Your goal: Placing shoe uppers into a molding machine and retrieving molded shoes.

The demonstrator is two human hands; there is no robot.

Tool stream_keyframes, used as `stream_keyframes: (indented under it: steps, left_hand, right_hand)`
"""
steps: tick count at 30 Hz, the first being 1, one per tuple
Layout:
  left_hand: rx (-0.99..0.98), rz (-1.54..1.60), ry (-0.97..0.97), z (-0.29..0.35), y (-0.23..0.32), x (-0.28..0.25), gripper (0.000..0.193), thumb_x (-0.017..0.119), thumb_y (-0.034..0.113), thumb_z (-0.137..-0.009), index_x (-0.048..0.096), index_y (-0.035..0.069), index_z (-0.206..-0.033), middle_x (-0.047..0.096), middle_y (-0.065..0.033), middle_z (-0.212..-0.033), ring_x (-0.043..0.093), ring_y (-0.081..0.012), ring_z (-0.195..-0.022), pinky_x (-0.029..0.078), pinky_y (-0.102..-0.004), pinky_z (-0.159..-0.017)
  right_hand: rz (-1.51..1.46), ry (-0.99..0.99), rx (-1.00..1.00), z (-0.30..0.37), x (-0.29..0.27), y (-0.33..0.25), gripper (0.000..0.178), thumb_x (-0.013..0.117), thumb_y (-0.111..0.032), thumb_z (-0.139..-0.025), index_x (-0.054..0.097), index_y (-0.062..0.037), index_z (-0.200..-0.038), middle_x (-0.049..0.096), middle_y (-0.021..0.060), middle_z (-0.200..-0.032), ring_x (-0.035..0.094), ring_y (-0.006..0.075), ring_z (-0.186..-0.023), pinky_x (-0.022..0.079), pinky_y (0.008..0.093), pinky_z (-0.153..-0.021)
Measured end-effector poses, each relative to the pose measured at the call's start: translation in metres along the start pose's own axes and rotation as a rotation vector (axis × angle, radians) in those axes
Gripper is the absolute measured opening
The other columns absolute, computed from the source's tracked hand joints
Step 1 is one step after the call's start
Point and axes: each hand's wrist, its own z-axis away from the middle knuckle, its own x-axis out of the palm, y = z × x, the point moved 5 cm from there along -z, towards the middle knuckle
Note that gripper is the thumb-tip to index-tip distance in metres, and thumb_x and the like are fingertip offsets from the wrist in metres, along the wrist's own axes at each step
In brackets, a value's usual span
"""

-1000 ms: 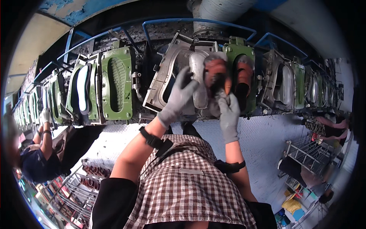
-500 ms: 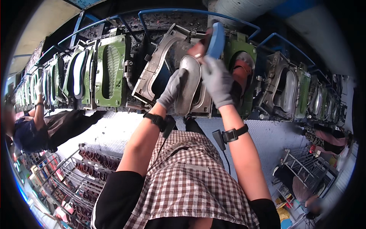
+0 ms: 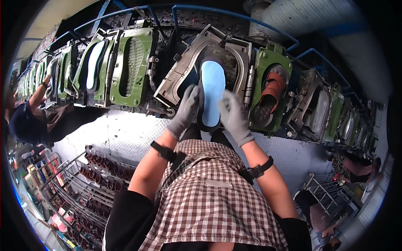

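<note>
A blue sole [image 3: 213, 94] is framed by two gloved hands above an open grey mould [image 3: 172, 85].

The sole, edged in black, is seen upright over the mould's lower middle; the left hand [image 3: 183, 111] is held at its left edge, the right hand [image 3: 236, 119] at its right. The hands are kept apart, fingers bent; whether the sole is gripped by either cannot be told. To the right, a red-brown sandal [image 3: 274, 88] is held in a green mould [image 3: 260, 62]; to the left, another pale-blue sole [image 3: 95, 65] is seen. The row is backed by a blue rail [image 3: 234, 16] and a dark, crumb-strewn surface [image 3: 211, 23]. Below, a pale, patterned metal floor [image 3: 121, 131] is crossed by racks [image 3: 73, 178] loaded with dark footwear [image 3: 102, 178]; at far left, a co-worker [image 3: 29, 123] is partly shown.
</note>
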Motion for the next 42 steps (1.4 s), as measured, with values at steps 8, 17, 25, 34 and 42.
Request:
stream_keyframes:
  steps: [8,17,25,34,42]
  left_hand:
    - [0.070,0.067,-0.039,-0.058,0.028,0.038,0.070,0.075,0.020,-0.090,0.043,0.008,-0.151,0.065,-0.0086,-0.124,0.066,-0.0186,-0.106,0.054,-0.0317,-0.093]
    - [0.140,0.025,-0.080,-0.117,0.040,0.058,0.088,0.081,0.009,-0.084,0.035,0.004,-0.159,0.063,-0.0080,-0.135,0.061,-0.0173,-0.117,0.052,-0.0307,-0.099]
    - [0.250,-0.236,0.194,-0.090,0.034,0.079,0.080,0.078,0.029,-0.088,0.039,0.003,-0.153,0.060,-0.0171,-0.135,0.061,-0.0265,-0.118,0.051,-0.0370,-0.098]
    - [0.309,-1.169,-0.066,-0.054,0.012,0.245,0.079,0.073,0.017,-0.086,0.037,0.003,-0.155,0.060,-0.0218,-0.138,0.064,-0.0327,-0.123,0.051,-0.0427,-0.105]
    - [0.362,-0.472,-0.436,-0.050,-0.065,0.430,0.073,0.060,-0.005,-0.090,0.034,0.004,-0.157,0.053,-0.0191,-0.143,0.060,-0.0253,-0.122,0.048,-0.0348,-0.105]
  right_hand:
    - [-0.213,-0.008,0.566,-0.011,0.030,0.053,0.049,0.067,-0.021,-0.090,0.055,0.0021,-0.131,0.067,0.0187,-0.089,0.067,0.0374,-0.082,0.053,0.0462,-0.077]
    - [-0.047,0.264,0.315,-0.040,-0.012,0.023,0.050,0.066,-0.016,-0.091,0.051,-0.0103,-0.139,0.070,0.0144,-0.087,0.069,0.0386,-0.081,0.053,0.0485,-0.072]
    - [0.069,0.089,0.221,-0.030,-0.050,0.030,0.051,0.061,-0.015,-0.094,0.054,-0.0169,-0.145,0.074,0.0191,-0.101,0.072,0.0400,-0.086,0.057,0.0481,-0.078]
    - [-0.093,0.511,0.093,0.057,-0.207,0.068,0.053,0.069,-0.003,-0.093,0.055,-0.0024,-0.144,0.065,0.0058,-0.102,0.063,0.0178,-0.086,0.053,0.0306,-0.078]
    - [-0.807,0.673,0.620,0.169,-0.302,0.186,0.030,0.066,-0.008,-0.098,0.060,-0.0002,-0.127,0.065,0.0028,-0.114,0.058,0.0090,-0.105,0.050,0.0260,-0.092]
